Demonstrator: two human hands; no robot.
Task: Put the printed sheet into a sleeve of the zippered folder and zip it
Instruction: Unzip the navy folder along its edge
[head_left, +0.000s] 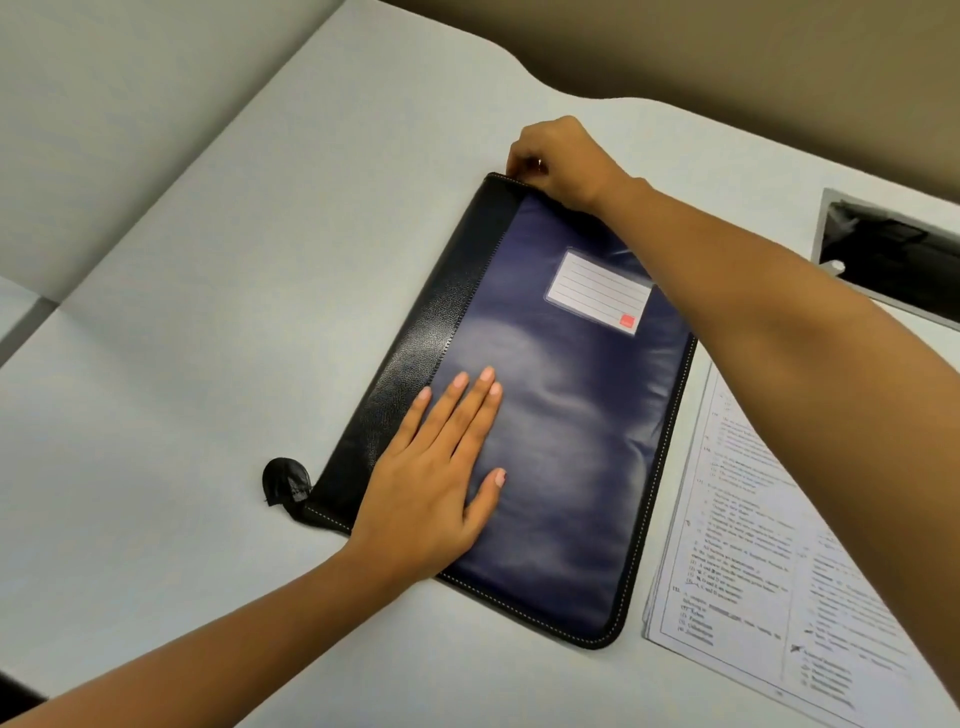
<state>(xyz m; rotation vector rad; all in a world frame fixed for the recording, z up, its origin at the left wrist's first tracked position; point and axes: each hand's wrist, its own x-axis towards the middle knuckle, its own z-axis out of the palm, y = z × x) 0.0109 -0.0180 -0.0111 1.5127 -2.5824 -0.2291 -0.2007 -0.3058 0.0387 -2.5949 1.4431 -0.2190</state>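
A dark blue zippered folder (561, 415) with a black spine and a white label pocket lies closed and slanted on the grey table. My left hand (436, 478) rests flat on its lower left cover, fingers spread. At the folder's far top corner my right hand (558, 158) is curled, its fingers pinched at the zipper edge; the zip pull itself is hidden under them. A stack of printed sheets (769, 561) lies on the table to the right of the folder, partly under my right forearm.
A black zipper tail (285, 480) sticks out at the folder's lower left corner. A dark rectangular opening (893, 254) with a metal rim sits in the table at the far right. The table edge (467, 57) curves along the back.
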